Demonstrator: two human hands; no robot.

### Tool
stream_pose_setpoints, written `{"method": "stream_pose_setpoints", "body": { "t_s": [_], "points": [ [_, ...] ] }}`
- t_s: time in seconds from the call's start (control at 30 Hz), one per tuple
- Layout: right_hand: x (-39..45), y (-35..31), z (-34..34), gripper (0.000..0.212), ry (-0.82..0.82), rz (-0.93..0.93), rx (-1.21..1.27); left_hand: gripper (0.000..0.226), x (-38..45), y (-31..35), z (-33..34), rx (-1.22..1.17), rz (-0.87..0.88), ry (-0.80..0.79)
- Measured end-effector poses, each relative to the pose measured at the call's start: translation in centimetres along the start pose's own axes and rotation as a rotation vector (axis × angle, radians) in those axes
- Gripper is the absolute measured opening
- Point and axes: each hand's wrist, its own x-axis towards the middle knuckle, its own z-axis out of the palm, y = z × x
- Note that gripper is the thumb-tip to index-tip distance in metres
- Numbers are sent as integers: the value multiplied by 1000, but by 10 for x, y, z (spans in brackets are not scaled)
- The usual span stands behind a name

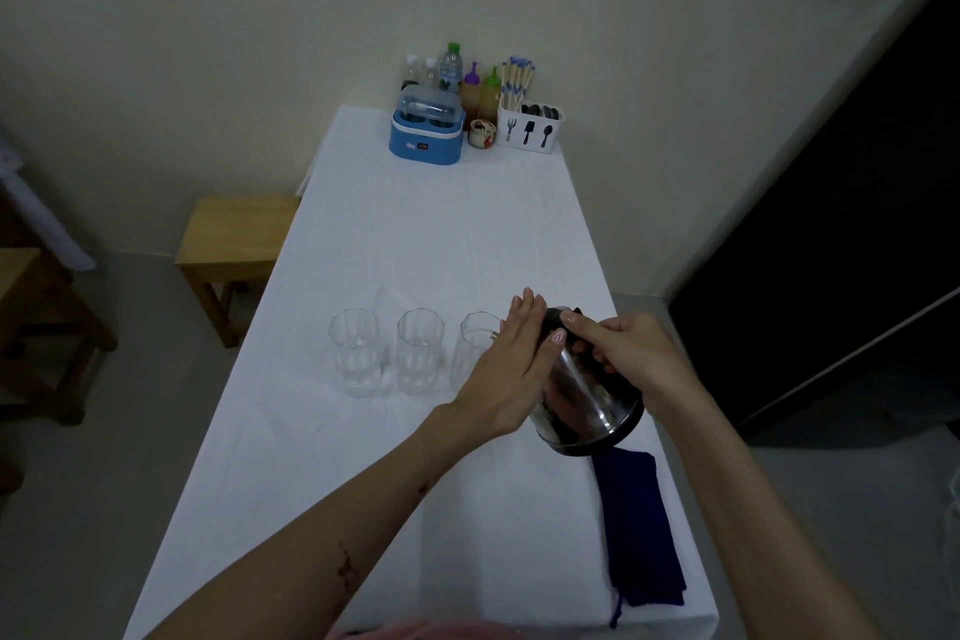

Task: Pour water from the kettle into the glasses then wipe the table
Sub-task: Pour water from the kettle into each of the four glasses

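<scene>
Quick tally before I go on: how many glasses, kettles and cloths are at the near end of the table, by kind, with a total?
Glasses: 3
Kettle: 1, tilted toward the rightmost glass, held by the right hand, left hand flat against its side
Dark blue cloth: 1
Total: 5

One head-worn wide-angle view looks forward and down along the white-clothed table (pixel 415 234) toward the far wall (edges bend noticeably), near enough that both forearms enter from below.
</scene>
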Motion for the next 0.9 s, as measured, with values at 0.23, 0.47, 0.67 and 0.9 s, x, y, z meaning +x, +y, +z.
{"method": "stream_pose_setpoints", "body": {
  "t_s": [0.23,0.47,0.67,0.9],
  "points": [
    [-1,0,1,43,-5,1,-2,62,1,-2,-1,-2,1,-3],
    [-3,-1,2,43,3,2,-10,63,1,-4,-2,-3,5,-7],
    [-5,1,4,43,14,4,-12,63,1,-6,-2,-4,6,-14],
    [-6,1,4,42,21,11,-11,63,1,-5,-2,3,3,-28]
  ]
}}
